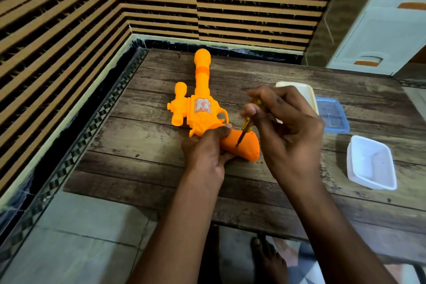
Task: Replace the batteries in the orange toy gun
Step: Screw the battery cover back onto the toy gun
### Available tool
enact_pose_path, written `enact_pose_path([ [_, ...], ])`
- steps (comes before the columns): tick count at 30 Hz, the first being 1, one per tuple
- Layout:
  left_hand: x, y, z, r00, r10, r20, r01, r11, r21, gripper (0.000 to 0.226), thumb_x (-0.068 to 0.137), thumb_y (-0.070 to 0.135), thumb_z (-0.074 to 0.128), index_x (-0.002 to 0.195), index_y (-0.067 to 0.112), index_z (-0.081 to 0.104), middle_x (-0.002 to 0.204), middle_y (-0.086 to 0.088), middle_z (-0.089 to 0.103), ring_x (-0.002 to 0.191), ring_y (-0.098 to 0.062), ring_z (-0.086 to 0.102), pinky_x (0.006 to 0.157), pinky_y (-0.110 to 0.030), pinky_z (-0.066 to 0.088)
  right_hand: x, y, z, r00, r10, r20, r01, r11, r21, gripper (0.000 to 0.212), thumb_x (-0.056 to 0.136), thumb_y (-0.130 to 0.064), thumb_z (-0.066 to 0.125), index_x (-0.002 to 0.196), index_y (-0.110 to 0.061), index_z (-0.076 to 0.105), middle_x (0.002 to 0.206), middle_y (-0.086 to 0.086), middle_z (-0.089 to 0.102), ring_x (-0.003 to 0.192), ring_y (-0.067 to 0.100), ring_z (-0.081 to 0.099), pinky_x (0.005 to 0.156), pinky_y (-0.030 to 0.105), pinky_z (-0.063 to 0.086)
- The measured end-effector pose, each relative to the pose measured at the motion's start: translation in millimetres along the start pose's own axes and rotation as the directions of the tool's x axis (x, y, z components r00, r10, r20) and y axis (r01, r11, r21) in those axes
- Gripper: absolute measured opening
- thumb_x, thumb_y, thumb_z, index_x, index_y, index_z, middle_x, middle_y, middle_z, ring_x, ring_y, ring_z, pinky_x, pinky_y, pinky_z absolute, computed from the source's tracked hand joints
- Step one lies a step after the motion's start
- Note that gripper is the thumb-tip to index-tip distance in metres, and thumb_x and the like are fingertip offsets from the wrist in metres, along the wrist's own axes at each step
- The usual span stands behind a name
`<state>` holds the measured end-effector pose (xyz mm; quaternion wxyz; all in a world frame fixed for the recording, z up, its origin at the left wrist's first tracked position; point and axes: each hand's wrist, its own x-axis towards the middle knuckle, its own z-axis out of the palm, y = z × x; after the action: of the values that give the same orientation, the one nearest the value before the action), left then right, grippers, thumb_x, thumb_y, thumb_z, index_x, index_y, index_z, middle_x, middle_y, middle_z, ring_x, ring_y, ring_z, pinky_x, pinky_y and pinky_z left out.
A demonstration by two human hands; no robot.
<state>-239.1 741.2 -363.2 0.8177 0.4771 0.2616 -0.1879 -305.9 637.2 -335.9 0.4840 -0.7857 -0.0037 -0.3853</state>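
Both hands are at work on the orange toy gun [202, 108], which lies flat on the wooden table [147, 159] with its barrel pointing to 12 o'clock and its grip angled toward 4 o'clock. My left hand [205, 152] curls round the neck of the grip, thumb pressed against the gun body, holding it down. My right hand [283, 127] pinches the yellow-handled screwdriver [247, 122] between thumb and fingertips, the other fingers loosely bent; the tool is tilted, its dark tip touching the side of the grip. At 3 o'clock of my right hand sits a clear blue-rimmed lid [334, 117], with a cream container [297, 90] just beside it at 1 o'clock, partly hidden behind my fingers. At 4 o'clock a white rectangular tub [371, 163] stands open near the table's right edge. At 12 o'clock, beyond the table, rises a striped wall [253, 7].
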Motion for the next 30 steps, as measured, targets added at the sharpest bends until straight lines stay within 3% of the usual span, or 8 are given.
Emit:
enact_pose_path([
  [2,0.1,0.0,0.5,1.0,0.0,-0.008,0.0,1.0,-0.003,0.044,0.079,-0.011,0.073,0.12,0.004,0.069,0.113,-0.019,0.073,0.107,-0.037,0.069,0.063,-0.05,0.063,1.1,-0.6,-1.0,0.999,-0.011,0.047,0.008,0.998,0.067,0.017,0.101,0.002,0.064,0.113,0.002,0.076,0.112,0.012,0.067,0.105,0.022,0.072,0.085,0.045,0.06],
  [6,0.7,0.7,0.3,1.0,-0.003,-0.018,0.003,1.0,0.01,0.043,0.079,-0.01,0.074,0.121,0.003,0.071,0.115,-0.02,0.074,0.109,-0.036,0.07,0.068,-0.051,0.063,-0.1,5.9,-0.6,1.0,0.023,-0.021,-0.024,0.999,-0.027,0.032,0.093,0.018,0.061,0.109,-0.003,0.08,0.097,0.006,0.062,0.09,0.016,0.072,0.073,0.044,0.06],
  [9,-0.5,2.2,0.8,1.0,-0.004,-0.014,0.004,1.0,0.005,0.042,0.081,-0.011,0.073,0.121,0.001,0.069,0.106,-0.017,0.074,0.1,-0.032,0.071,0.07,-0.052,0.062,-3.7,2.9,-1.3,0.998,-0.011,-0.06,0.008,0.999,-0.053,0.026,0.095,0.009,0.07,0.117,-0.003,0.078,0.097,0.008,0.069,0.09,0.013,0.074,0.071,0.038,0.063],
  [12,-2.1,1.7,1.4,1.0,0.011,-0.007,-0.011,1.0,0.008,0.039,0.082,-0.01,0.071,0.117,0.005,0.068,0.117,-0.02,0.073,0.11,-0.038,0.07,0.072,-0.053,0.062,-4.1,-1.1,2.0,0.991,-0.114,-0.068,0.104,0.985,-0.141,0.024,0.092,-0.008,0.081,0.114,-0.001,0.078,0.099,0.009,0.075,0.089,0.021,0.075,0.072,0.042,0.062],
  [16,-4.5,0.1,1.2,1.0,0.027,0.004,-0.027,0.999,0.031,0.028,0.083,-0.011,0.067,0.1,0.012,0.068,0.11,-0.02,0.072,0.104,-0.037,0.069,0.072,-0.052,0.061,-1.5,-1.0,12.1,0.976,-0.201,-0.083,0.168,0.938,-0.302,0.023,0.091,-0.018,0.083,0.106,-0.001,0.079,0.083,0.013,0.067,0.069,0.026,0.063,0.062,0.038,0.051],
  [21,-5.9,1.2,-0.3,1.0,0.023,0.006,-0.023,0.999,0.035,0.037,0.08,-0.011,0.07,0.115,0.003,0.069,0.092,-0.014,0.071,0.078,-0.025,0.068,0.053,-0.038,0.06,-0.3,-3.2,9.3,0.984,-0.176,-0.006,0.171,0.966,-0.196,0.014,0.099,0.0,0.068,0.111,0.004,0.075,0.1,0.012,0.07,0.086,0.022,0.069,0.07,0.033,0.056],
  [25,-4.8,-0.1,-0.2,1.0,0.012,-0.008,-0.012,0.999,0.041,0.032,0.081,-0.01,0.07,0.108,0.008,0.07,0.102,-0.016,0.074,0.094,-0.032,0.071,0.06,-0.041,0.061,0.1,-5.8,5.6,0.985,-0.173,0.019,0.174,0.971,-0.162,0.02,0.095,0.009,0.07,0.112,0.003,0.077,0.104,0.01,0.075,0.095,0.016,0.074,0.081,0.018,0.055],
  [30,-1.3,-0.8,-0.2,1.0,0.008,-0.02,-0.007,0.998,0.056,0.042,0.079,-0.008,0.072,0.118,0.005,0.07,0.112,-0.02,0.075,0.1,-0.035,0.072,0.06,-0.044,0.063,-1.1,-7.1,13.3,0.981,-0.184,-0.056,0.169,0.964,-0.204,0.024,0.089,0.0,0.081,0.113,-0.001,0.079,0.09,0.012,0.067,0.077,0.016,0.066,0.067,0.017,0.048],
])
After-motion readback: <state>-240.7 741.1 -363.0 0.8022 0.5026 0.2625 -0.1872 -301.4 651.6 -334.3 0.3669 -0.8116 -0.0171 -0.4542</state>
